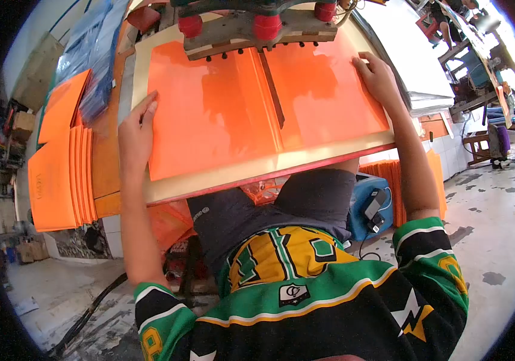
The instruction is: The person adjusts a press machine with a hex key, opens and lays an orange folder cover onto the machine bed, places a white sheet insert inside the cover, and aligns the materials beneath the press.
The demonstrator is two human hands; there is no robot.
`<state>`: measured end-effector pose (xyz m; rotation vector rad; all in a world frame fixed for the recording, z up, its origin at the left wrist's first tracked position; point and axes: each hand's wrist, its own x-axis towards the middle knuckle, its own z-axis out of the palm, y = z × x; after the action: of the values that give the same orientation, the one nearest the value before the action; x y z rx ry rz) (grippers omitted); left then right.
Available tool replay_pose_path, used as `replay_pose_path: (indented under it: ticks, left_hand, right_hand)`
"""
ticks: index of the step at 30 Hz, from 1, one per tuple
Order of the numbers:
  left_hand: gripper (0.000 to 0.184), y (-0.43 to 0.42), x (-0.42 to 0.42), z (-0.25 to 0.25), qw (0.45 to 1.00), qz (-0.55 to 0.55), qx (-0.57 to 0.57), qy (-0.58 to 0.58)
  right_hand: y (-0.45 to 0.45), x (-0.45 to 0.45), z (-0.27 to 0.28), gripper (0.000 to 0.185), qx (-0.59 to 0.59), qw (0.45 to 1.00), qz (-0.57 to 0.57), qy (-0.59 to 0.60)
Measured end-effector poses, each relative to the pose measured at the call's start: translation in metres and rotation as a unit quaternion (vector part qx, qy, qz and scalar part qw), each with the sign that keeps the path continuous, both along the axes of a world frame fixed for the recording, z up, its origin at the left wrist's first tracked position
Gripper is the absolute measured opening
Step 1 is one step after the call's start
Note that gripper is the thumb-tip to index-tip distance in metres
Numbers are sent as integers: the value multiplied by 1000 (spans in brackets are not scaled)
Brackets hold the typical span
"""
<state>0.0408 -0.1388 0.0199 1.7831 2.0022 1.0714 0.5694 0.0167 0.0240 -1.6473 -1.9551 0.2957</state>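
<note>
A glossy orange plastic folder cover (209, 114) lies opened flat on a cream board (221, 183) in front of me, with creases down its middle. My left hand (137, 135) is at its left edge, thumb along the rim and the other fingers partly hidden. My right hand (379, 81) holds the right edge near the upper corner, fingers bent. A dark narrow strip (271, 90) lies along the fold. Over the cover's far edge hangs a machine head (263, 42) with red cylinders and small black knobs beneath.
Orange folders (59, 180) stand stacked at the left on a wooden surface, beside blue plastic-wrapped bundles (89, 54). A white stack (420, 66) is at the right. Below the board are more orange sheets (388, 186) and a blue box (367, 210) with an adapter and cables.
</note>
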Motion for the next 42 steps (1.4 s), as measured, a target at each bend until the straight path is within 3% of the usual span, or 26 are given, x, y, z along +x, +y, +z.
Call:
replay_pose_path:
  ticks: [5,10,16,18,21,42]
  left_hand:
    - [41,26,-8,-3,999,10,-13,31]
    - [39,35,-7,-8,999,19,-2,36]
    - [40,35,-7,-13,999,26,-9,-24]
    - [41,35,-9,-17,999,21,-10,-42]
    - [42,36,-9,-13,998,12,-23,-57]
    - [41,29,-7,-7,992,-8,-45,-115]
  right_hand:
    - [13,-17,6,45,22,999,-13,24]
    - [22,-20,17,41,-53,998,-19,-18]
    - [23,-20,6,38,-19,999,-22,23]
    - [20,-23,9,41,-20,994,11,106]
    - [18,-22,11,41,-44,991,16,127]
    - [24,-9,0,42,-31,989,46,141]
